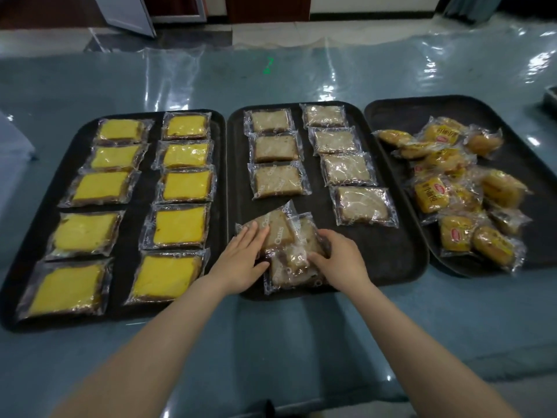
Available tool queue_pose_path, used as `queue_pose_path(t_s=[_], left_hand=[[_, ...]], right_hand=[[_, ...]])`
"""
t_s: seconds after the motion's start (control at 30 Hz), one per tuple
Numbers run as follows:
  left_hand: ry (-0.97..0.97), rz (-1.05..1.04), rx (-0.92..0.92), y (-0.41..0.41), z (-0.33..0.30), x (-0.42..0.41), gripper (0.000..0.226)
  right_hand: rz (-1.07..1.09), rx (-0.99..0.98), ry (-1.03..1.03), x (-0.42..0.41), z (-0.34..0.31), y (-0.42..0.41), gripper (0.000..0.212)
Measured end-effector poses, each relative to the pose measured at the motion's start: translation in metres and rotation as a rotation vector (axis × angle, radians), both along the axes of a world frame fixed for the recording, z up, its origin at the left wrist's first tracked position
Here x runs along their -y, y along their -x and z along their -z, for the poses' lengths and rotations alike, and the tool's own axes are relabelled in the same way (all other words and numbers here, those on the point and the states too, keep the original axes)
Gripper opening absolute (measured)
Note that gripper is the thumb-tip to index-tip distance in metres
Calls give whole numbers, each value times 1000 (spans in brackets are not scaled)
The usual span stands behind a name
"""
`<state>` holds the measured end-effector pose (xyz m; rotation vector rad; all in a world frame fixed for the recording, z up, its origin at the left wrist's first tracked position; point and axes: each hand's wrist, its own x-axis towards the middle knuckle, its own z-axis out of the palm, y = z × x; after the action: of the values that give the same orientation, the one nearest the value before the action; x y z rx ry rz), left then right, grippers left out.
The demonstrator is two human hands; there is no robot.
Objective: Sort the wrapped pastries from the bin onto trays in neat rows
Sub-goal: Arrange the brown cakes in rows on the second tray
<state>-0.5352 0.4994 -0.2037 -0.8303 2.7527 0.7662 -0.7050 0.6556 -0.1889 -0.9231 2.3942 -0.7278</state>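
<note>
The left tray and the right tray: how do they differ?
The left tray holds flat yellow cake slices in two neat columns; the right tray holds smaller golden buns in a loose heap. The slices lie separate, the buns overlap. Both trays are dark, and everything is wrapped in clear plastic.

Matt black trays (391, 267), glossy clear wrappers (363, 206), shiny table film (301, 76)

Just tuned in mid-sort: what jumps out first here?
The left tray holds two neat columns of bright yellow cakes. On the middle tray, both hands, left hand and right hand, rest on a loose pile of brown cakes at its near edge. The right tray carries a jumbled heap of buns.
</note>
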Motion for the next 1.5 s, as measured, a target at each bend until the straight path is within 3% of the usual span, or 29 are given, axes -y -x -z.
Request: queue_pose_path(t_s=[0.1, 0.2, 0.27, 0.4, 0.63, 0.8, 0.93, 1.03, 1.13, 1.23, 1.33, 1.43, 1.5], left_hand=[[3, -7, -37, -1, -1, 0, 76], [-35, -43, -134, 3, -1, -3, 69], [-43, -21, -169, 7, -1, -6, 64], [-5, 64, -132, 23, 0, 0, 60], [90, 169, 3, 61, -3, 9, 60], [190, 152, 64, 79, -10, 10, 62], [215, 11, -224, 67, -15, -15, 45], [171, 35, -223, 53, -14, -30, 28], [171, 72, -115, 46, -9, -32, 47], [202, 62, -59, 46, -8, -34, 60], [224, 46, -30, 47, -11, -38, 62], [226, 45, -51, 45, -12, -44, 61], [228, 57, -70, 43, -11, -47, 61]], right_hand=[[160, 103, 48, -18, -2, 1, 60], [315, 210, 51, -37, -4, 8, 82], [357, 182, 22, -47, -9, 16, 86], [353, 92, 67, -62, -26, 24, 47], [464, 61, 314, -79, -48, 36, 33], [422, -156, 365, -90, -59, 55, 30], [265, -518, 500, -90, -52, 67, 21], [41, -431, 329, -89, -35, 74, 22], [-96, -262, 71, -104, -12, 75, 35], [-103, -161, -1, -120, 1, 74, 39], [-99, -254, -76, -121, 3, 69, 24], [-179, -354, -146, -117, 9, 59, 55], [-208, -352, -180, -113, 13, 56, 61]])
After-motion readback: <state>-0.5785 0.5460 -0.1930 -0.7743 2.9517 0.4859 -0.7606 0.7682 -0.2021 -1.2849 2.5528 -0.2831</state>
